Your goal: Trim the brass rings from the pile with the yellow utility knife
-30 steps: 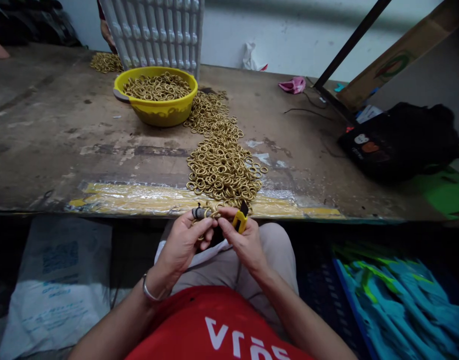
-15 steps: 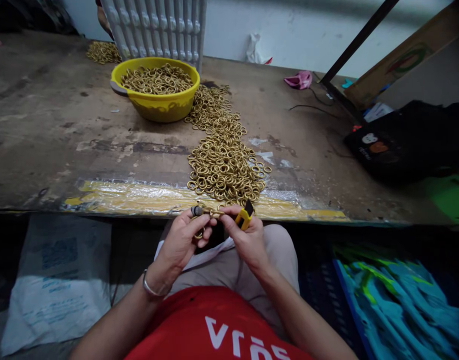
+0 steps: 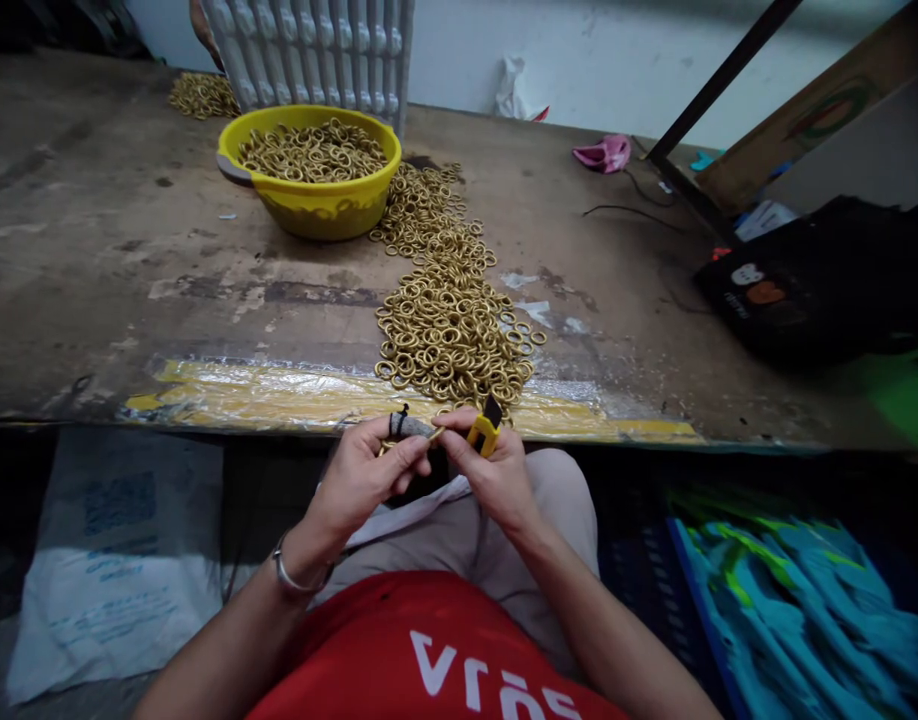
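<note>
Above the lap, left hand (image 3: 370,462): fingers curled, thumb pressed toward a grey-wrapped finger, gold metal showing between them.
Right hand (image 3: 498,475): thumb and forefinger pinch one gold ring (image 3: 436,433) at the left fingertips; the same hand holds a yellow cutter (image 3: 484,436), dark blade upward.
Blue bin (image 3: 703,620): low at right; holds turquoise pieces (image 3: 811,600) with lime-green parts.
White sack (image 3: 121,560): low at left, blue print; contents hidden.
Loose rings (image 3: 455,330): one heap, from the table's taped edge (image 3: 279,395) back to the basin.
Black bag (image 3: 826,285): table's right side; contents hidden.
Yellow basin (image 3: 316,208): upright, heaped with gold rings (image 3: 313,152).
Far heap (image 3: 202,95): more gold rings, beside a grey ribbed panel (image 3: 316,55) behind the basin.
</note>
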A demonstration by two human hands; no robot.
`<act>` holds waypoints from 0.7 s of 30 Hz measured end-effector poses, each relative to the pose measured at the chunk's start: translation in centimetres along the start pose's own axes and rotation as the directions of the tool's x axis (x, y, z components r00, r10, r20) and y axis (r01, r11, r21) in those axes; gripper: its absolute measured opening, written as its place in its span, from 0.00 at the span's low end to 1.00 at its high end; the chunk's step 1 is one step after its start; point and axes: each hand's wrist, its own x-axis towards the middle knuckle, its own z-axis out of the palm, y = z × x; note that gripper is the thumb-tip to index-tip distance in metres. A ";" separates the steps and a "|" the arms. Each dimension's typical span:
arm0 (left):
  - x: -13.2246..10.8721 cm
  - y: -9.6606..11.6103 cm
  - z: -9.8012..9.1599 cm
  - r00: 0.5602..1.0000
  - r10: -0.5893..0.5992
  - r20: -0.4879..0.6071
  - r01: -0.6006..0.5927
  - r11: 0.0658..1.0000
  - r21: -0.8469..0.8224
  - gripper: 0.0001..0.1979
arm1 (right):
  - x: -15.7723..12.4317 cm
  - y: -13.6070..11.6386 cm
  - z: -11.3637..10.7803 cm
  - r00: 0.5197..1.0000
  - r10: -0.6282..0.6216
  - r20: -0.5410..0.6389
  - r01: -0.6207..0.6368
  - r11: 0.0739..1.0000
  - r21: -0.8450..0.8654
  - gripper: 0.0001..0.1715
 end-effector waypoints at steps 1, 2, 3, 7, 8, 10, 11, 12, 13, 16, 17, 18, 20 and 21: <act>0.1 -0.1 0.0 0.999 -0.024 0.034 0.025 0.999 -0.032 0.13 | 0.0 0.1 0.0 1.000 -0.008 0.003 0.007 1.000 0.003 0.06; 0.1 -0.1 0.1 0.997 -0.043 0.064 0.047 0.997 -0.063 0.13 | 0.0 0.1 -0.1 1.000 -0.013 0.006 0.013 1.000 0.005 0.06; 0.1 -0.2 0.2 0.994 -0.059 0.089 0.067 0.994 -0.092 0.13 | -0.1 0.2 -0.1 1.000 -0.018 0.006 0.018 1.000 0.005 0.06; -0.1 -0.6 0.5 0.991 -0.091 0.096 0.108 0.978 -0.180 0.11 | -0.2 0.0 -0.1 0.999 -0.036 0.008 0.037 0.998 -0.053 0.07; -0.1 -0.7 0.6 0.992 -0.095 0.082 0.109 0.976 -0.191 0.11 | -0.2 -0.1 -0.1 0.999 -0.048 0.022 0.050 0.995 -0.084 0.07; -0.2 -0.9 0.7 0.994 -0.089 0.057 0.100 0.972 -0.215 0.10 | -0.4 -0.6 -0.1 0.996 -0.073 0.049 0.080 0.984 -0.157 0.09; -0.2 -1.0 0.8 0.996 -0.082 0.044 0.090 0.969 -0.231 0.09 | -0.5 -0.8 -0.1 0.995 -0.086 0.057 0.096 0.974 -0.203 0.10; -0.2 -1.1 0.9 0.997 -0.072 0.028 0.077 0.965 -0.250 0.09 | -0.7 -1.0 -0.2 0.993 -0.101 0.060 0.113 0.959 -0.258 0.12; -0.3 -1.2 0.9 0.998 -0.064 0.009 0.064 0.961 -0.268 0.10 | -0.9 -1.2 -0.3 0.991 -0.117 0.067 0.132 0.937 -0.322 0.14; -0.4 -1.2 1.1 0.999 -0.040 -0.034 0.029 0.956 -0.293 0.10 | -1.6 -1.5 -0.7 0.983 -0.126 0.134 0.179 0.828 -0.532 0.20; -0.5 -1.2 1.2 0.999 -0.030 -0.037 0.017 0.956 -0.294 0.11 | -1.9 -1.6 -0.8 0.981 -0.110 0.161 0.185 0.784 -0.592 0.21; -0.5 -1.1 1.2 0.999 -0.018 -0.034 0.007 0.957 -0.291 0.11 | -2.1 -1.7 -0.9 0.980 -0.088 0.179 0.185 0.741 -0.646 0.23; -0.6 -1.1 1.4 1.000 0.000 -0.029 -0.008 0.959 -0.284 0.12 | -2.3 -1.9 -0.9 0.981 -0.047 0.186 0.170 0.658 -0.734 0.25; -0.7 -1.1 1.5 1.000 0.005 -0.029 -0.013 0.960 -0.279 0.12 | -2.4 -2.0 -0.9 0.983 -0.029 0.183 0.161 0.621 -0.767 0.26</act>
